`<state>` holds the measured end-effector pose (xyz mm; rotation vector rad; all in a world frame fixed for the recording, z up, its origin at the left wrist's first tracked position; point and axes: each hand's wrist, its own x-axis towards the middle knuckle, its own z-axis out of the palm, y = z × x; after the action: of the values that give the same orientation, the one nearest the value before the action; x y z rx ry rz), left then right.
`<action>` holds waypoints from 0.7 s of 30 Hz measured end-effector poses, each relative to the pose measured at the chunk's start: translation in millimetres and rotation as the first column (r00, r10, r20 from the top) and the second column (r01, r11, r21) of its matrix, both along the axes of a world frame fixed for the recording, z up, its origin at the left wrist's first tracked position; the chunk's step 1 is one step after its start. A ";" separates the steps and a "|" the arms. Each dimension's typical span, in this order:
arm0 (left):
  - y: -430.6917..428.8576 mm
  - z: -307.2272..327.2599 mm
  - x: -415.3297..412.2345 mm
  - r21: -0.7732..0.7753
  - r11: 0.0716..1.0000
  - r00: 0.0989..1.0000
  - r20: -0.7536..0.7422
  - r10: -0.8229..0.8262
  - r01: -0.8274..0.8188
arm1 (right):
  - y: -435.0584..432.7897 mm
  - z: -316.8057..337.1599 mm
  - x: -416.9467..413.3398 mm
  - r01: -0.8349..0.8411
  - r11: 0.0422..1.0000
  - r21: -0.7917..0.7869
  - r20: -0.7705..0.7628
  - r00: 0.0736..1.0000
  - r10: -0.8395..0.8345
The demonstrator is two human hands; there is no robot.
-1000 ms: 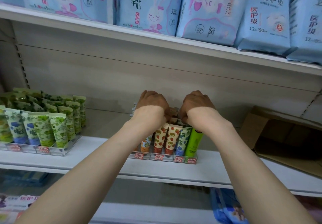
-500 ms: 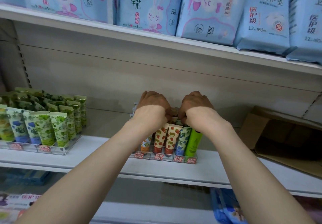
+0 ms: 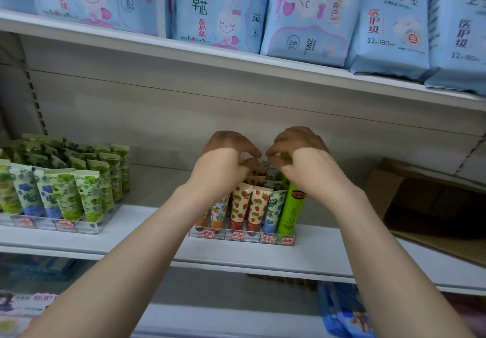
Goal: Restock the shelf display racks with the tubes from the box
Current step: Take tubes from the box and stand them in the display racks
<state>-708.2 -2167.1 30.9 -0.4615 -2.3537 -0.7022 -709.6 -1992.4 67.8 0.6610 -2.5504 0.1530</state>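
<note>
1. Centre rack (image 3: 242, 235): a clear tray on the white shelf (image 3: 105, 243), just toward 6 o'clock from the view's middle. Its front row of upright tubes holds an orange-print tube (image 3: 218, 211), strawberry tubes (image 3: 240, 203), a blue-flower tube (image 3: 273, 206) and a front green tube (image 3: 292, 211).
2. Left hand (image 3: 226, 158): at the view's middle, fingers curled down over the rear tube tops. Whether it grips one cannot be told.
3. Right hand (image 3: 302, 158): just beside the left hand, at its 3 o'clock, fingertips nearly meeting. It pinches the rear green tube top (image 3: 285, 156).
4. Side rack (image 3: 79, 228): at 9 o'clock, filled with leaf-print tubes (image 3: 65, 193).
5. Cardboard box (image 3: 434, 206): at 3 o'clock on the same shelf, open, interior dark.
6. Blue packets (image 3: 218, 8): at 12 o'clock, on the upper shelf.
</note>
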 end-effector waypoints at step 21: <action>-2.1 -141.0 66.8 -0.018 1.000 0.968 -0.249 0.020 -0.025 | -15.6 -172.3 70.6 -0.147 0.935 -0.321 -0.273 0.960 0.058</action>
<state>-641.4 -2169.2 -110.1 -0.5009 -2.1285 -0.5734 -639.0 -2008.0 -104.5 0.6325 -2.1663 0.4971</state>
